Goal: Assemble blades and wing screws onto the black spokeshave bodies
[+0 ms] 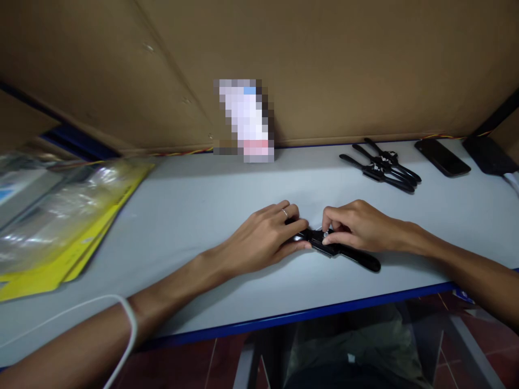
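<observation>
A black spokeshave (359, 258) lies near the front of the table, its right handle pointing toward the front edge. My left hand (273, 232) is closed around its left handle, with the thumb along the near side. Over the middle of the tool, my right hand (352, 227) pinches a small silvery adjusting screw (325, 235) between thumb and forefinger. The fingertips partly hide the tool's blade area. Farther back on the right, several more black spokeshaves (379, 172) lie side by side with pale bits on their middles.
A dark phone (443, 158) and a black device with a white cable (490, 155) lie at the back right. A blurred-out upright object (248, 119) leans on the brown back wall. Clear plastic bags (81, 200) and yellow sheets (93, 237) fill the left side. A white cord (132, 319) crosses my left forearm.
</observation>
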`<state>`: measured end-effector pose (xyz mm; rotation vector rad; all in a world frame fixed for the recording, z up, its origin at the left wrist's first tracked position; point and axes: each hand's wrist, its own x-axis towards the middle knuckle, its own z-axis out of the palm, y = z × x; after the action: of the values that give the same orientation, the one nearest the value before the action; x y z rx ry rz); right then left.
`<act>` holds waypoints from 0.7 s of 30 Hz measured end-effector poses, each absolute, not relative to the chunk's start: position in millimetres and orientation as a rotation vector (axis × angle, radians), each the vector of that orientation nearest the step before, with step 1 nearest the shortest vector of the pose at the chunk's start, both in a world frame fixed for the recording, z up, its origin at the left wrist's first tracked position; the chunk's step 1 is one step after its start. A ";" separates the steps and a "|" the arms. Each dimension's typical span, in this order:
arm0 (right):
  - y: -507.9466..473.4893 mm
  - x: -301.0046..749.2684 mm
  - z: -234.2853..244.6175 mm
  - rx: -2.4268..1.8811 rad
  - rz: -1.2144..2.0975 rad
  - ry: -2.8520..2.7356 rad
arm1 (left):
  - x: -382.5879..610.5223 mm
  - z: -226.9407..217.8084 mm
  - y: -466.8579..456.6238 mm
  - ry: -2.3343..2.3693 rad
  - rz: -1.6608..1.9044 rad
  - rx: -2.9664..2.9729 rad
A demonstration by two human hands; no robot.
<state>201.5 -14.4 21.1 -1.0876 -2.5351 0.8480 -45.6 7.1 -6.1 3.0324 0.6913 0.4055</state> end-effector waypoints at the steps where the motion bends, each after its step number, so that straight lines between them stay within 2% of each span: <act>1: -14.6 201.6 21.2 -1.085 0.849 -2.537 | -45.6 -6.4 7.2 0.689 0.410 3.031; 21: -15.6 201.8 19.4 -1.085 0.905 -2.550 | -46.2 -6.1 7.9 0.687 0.421 3.043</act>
<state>201.8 -15.6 19.4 -1.0848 -2.5505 0.9049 -46.2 7.9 -6.1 3.0433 0.6874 0.4207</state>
